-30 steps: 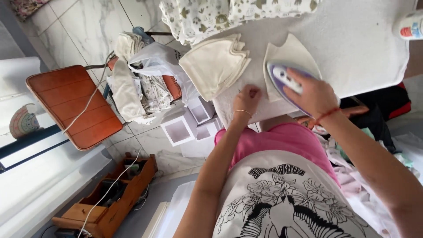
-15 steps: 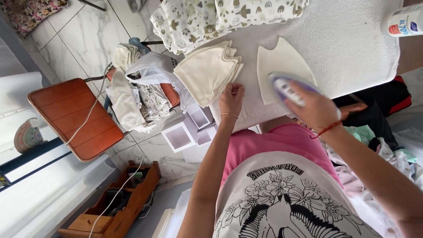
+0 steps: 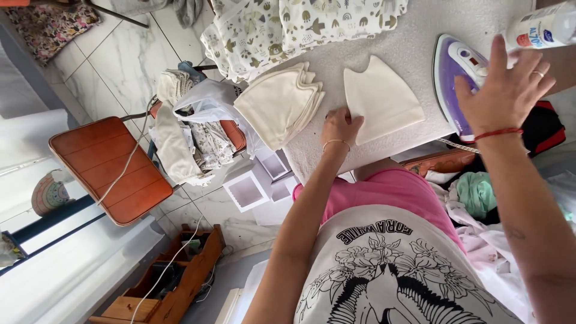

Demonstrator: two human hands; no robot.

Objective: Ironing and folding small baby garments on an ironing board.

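Cream fabric piece (image 3: 381, 99) — a flat, cap-shaped cut with a pointed top — lies spread on the pale ironing board (image 3: 414, 42), close to the board's near edge and roughly midway along it. The left hand (image 3: 340, 127) rests on the lower left corner of that piece, fingers curled down and pressing the cloth against the board; it clasps nothing, only pins the edge flat. A thin bracelet sits on its wrist.

The right hand (image 3: 501, 93) hovers with fingers spread wide above the purple and white iron (image 3: 457, 78), which sits on the board towards its right end, just beside the cream piece. Whether the palm touches the iron's handle cannot be told — the fingers are plainly splayed, not closed around it. A red cord circles that wrist and a ring shows on one finger.

Left of the cream piece, a stack of similar cream pieces (image 3: 279, 105) lies fanned at the board's left end. Along the far edge, printed baby garments (image 3: 300, 27) are heaped. A white spray bottle (image 3: 546, 27) lies at the far right corner. Beyond the left end stands a chair piled with clothes (image 3: 192, 132).
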